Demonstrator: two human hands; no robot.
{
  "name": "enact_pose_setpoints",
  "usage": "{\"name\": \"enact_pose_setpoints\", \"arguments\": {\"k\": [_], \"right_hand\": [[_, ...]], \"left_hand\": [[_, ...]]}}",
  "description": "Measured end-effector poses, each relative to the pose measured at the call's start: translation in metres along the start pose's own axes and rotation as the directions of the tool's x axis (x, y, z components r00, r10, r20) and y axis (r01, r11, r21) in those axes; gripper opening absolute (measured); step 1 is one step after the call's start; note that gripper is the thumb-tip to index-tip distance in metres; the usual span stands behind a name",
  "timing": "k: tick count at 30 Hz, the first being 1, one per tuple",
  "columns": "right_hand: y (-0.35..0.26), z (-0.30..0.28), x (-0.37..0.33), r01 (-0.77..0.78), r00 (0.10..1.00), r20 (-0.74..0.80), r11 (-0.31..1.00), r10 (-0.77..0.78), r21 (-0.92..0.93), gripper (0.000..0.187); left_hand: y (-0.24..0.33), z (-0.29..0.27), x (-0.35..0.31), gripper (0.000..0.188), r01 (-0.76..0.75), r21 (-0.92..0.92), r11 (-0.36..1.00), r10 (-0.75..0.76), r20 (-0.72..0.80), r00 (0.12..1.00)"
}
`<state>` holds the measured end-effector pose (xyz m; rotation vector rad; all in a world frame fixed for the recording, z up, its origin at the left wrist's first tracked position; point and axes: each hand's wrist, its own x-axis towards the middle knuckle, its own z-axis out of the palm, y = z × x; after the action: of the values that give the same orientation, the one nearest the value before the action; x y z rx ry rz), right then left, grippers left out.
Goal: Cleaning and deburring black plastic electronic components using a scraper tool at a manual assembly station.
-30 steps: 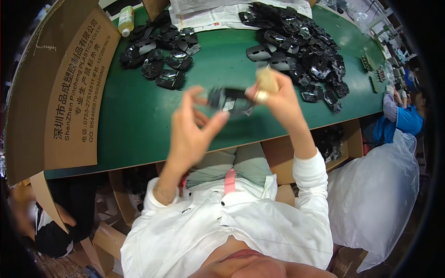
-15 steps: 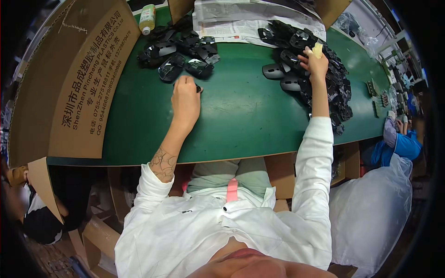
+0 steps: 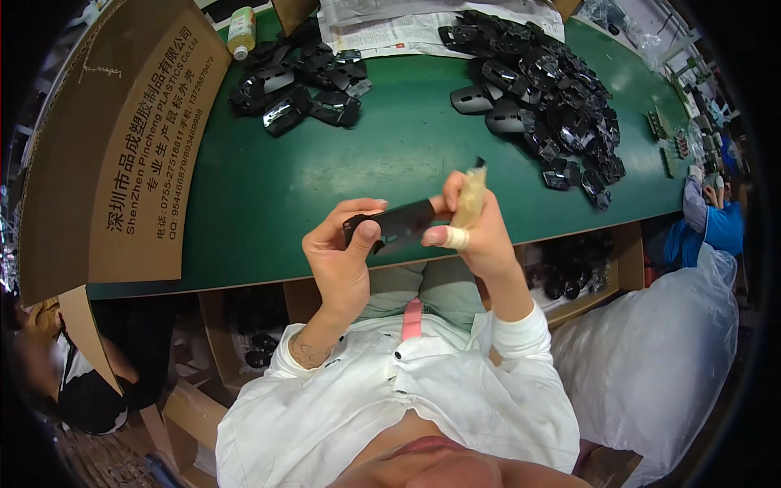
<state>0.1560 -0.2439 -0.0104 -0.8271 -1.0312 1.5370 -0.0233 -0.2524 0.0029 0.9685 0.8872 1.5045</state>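
My left hand (image 3: 342,256) and my right hand (image 3: 472,232) hold one black plastic shell (image 3: 399,224) between them, just above the near edge of the green table (image 3: 268,195). The left hand grips its left end with thumb and fingers. My right hand pinches the right end and also holds a tan cloth-wrapped tool (image 3: 472,195) with a dark tip pointing up; one finger wears a pale wrap. A large heap of black shells (image 3: 553,98) lies at the far right and a smaller pile (image 3: 297,85) at the far left.
An opened brown cardboard box (image 3: 122,146) stands along the table's left side. A small yellow bottle (image 3: 241,31) and sheets of paper (image 3: 390,24) lie at the far edge. A white bag (image 3: 659,342) sits at my right, and another person in blue (image 3: 716,220) works beyond it.
Both hands have drawn back from the piles to the table's near edge. The right hand brought a black shell from the right heap, and both hands now hold it.
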Motion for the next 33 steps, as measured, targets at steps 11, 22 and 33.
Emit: {"name": "enact_pose_setpoints", "arguments": {"k": [11,22,33], "right_hand": [[-0.003,0.010,-0.035,0.498,0.863,0.126,0.779,-0.490,-0.382,0.036],[-0.038,0.011,-0.066,0.389,0.827,0.304,0.092,-0.473,-0.917,0.024],[-0.043,0.018,-0.064,0.362,0.820,0.393,-0.155,-0.416,-0.919,0.015]], "left_hand": [[0.005,0.001,-0.025,0.025,0.497,-0.119,0.860,-0.461,0.239,0.855],[0.015,0.000,-0.043,0.017,-0.180,0.453,0.873,0.175,0.053,0.983],[0.021,0.000,-0.040,0.025,-0.525,0.557,0.643,0.467,0.257,0.846]]}}
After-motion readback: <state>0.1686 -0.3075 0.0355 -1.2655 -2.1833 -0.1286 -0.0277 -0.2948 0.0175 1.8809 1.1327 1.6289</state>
